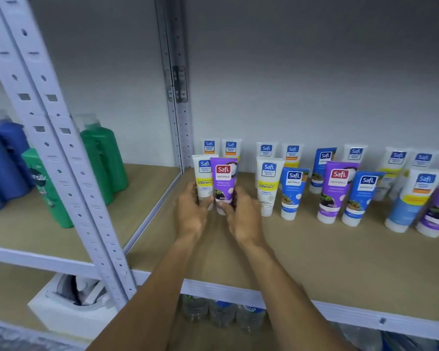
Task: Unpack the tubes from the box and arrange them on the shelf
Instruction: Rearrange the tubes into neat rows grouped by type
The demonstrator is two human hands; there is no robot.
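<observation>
A purple tube [223, 182] stands cap-down on the wooden shelf [302, 252], next to a white tube with a yellow band [203, 177]. My left hand [192, 214] grips the base of the white tube and touches the purple one. Around the lower right side of the purple tube, my right hand [243, 216] is closed. Several more white, blue and purple tubes [337, 191] stand in two rows along the shelf to the right. The box is out of view.
A perforated grey upright [61, 158] divides this bay from the left one, where green bottles [104, 158] and blue bottles [3, 163] stand. Below are water bottles [221, 312] and a white foam block [69, 305]. The shelf's front edge [238, 292] runs across.
</observation>
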